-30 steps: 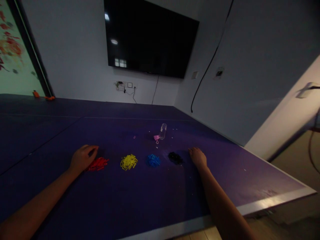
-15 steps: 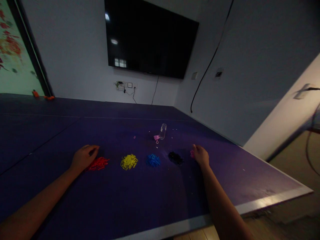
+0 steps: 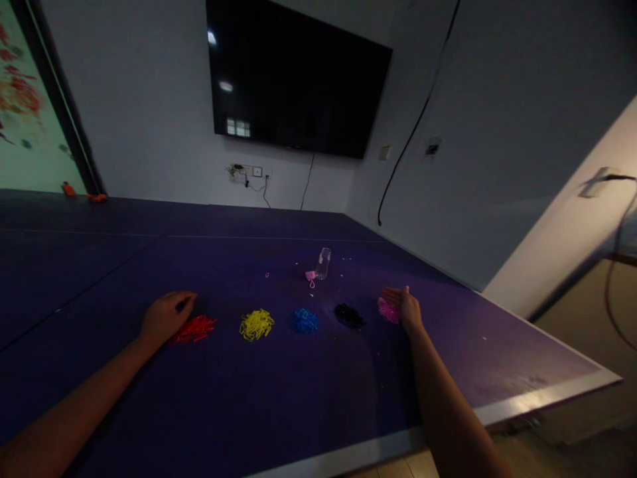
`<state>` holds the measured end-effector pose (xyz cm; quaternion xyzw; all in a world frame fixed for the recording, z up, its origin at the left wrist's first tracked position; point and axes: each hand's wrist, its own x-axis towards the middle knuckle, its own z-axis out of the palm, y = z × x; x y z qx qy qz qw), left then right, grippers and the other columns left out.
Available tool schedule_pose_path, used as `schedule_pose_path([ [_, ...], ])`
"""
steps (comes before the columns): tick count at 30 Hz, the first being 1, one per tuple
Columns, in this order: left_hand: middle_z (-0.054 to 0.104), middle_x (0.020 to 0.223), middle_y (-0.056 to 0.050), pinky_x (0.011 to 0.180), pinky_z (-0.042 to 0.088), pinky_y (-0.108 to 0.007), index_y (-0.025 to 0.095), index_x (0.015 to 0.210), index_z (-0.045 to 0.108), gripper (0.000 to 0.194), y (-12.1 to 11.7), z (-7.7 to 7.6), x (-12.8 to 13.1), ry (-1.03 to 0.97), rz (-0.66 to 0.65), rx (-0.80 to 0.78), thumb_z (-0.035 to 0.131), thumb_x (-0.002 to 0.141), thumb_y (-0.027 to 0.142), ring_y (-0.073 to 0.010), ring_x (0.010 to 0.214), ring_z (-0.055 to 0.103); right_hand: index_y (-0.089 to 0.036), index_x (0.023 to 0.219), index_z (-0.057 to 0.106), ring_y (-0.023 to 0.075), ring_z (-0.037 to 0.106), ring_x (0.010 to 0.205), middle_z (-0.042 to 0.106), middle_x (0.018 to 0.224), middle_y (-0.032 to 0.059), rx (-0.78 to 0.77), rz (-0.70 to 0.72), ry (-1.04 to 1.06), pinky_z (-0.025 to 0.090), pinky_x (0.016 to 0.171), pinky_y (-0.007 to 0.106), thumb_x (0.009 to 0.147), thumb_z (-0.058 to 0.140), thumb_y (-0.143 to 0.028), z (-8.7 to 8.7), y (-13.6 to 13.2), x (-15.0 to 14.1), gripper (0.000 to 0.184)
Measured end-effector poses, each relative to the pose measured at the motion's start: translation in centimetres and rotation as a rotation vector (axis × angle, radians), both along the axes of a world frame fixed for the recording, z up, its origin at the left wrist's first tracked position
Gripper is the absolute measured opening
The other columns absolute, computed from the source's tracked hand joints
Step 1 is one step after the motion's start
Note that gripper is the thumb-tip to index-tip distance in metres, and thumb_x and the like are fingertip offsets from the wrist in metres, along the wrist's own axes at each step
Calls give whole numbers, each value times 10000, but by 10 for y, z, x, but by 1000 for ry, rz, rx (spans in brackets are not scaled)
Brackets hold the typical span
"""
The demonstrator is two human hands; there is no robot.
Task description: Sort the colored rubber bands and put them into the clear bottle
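Observation:
Small rubber bands lie in a row of loose piles: red (image 3: pixel 198 329), yellow (image 3: pixel 257 324), blue (image 3: pixel 305 320), black (image 3: pixel 349 315) and pink (image 3: pixel 389 310). My left hand (image 3: pixel 165 317) rests at the far left side of the red pile, fingers curled in toward the thumb; whether anything is between the fingertips is hidden. At the pink pile, my right hand (image 3: pixel 409 311) stands on edge along its right and far side, fingers stretched out and thumb up, holding nothing visible. Beyond the piles a clear bottle (image 3: pixel 324 263) is on the table beside a pink cap with a loop (image 3: pixel 310 275).
The dark purple table (image 3: pixel 279 398) has a pale edge strip at the near right. A single pink band (image 3: pixel 267 275) and small white scraps lie scattered. Orange items (image 3: pixel 68 190) sit at the far left edge. A television (image 3: pixel 298 79) hangs on the wall.
My right hand has shifted slightly right and opened from a curled shape to straight fingers, so more of the pink pile shows. My left hand stays by the red pile.

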<state>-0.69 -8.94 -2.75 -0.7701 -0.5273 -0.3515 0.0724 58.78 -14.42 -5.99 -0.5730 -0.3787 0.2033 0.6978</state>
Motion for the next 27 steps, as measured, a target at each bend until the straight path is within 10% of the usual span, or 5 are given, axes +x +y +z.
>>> schedule_pose_path([
  [6,706,886,-89,659,506,-300,193,851,654,380,2,-3,-2,7,-7,-15,355,803,422,-207,754,654,-114,785,642,233,659,851,701,854,153,34,-268,-3,502,781,351,797,270,-639,-1,-7,17,644],
  [20,711,904,-87,742,514,-338,203,833,653,373,1,-1,-1,-17,-14,-17,356,796,426,-220,807,662,-175,745,696,203,651,806,710,792,76,-199,24,-402,475,831,346,737,457,-641,-2,2,-4,525],
  [27,713,904,-83,691,519,-316,202,838,656,369,2,-1,-2,-29,-18,-31,371,788,430,-214,772,668,-126,721,670,166,653,672,692,712,95,-73,28,-209,507,696,283,766,438,-628,7,-1,-10,555],
])
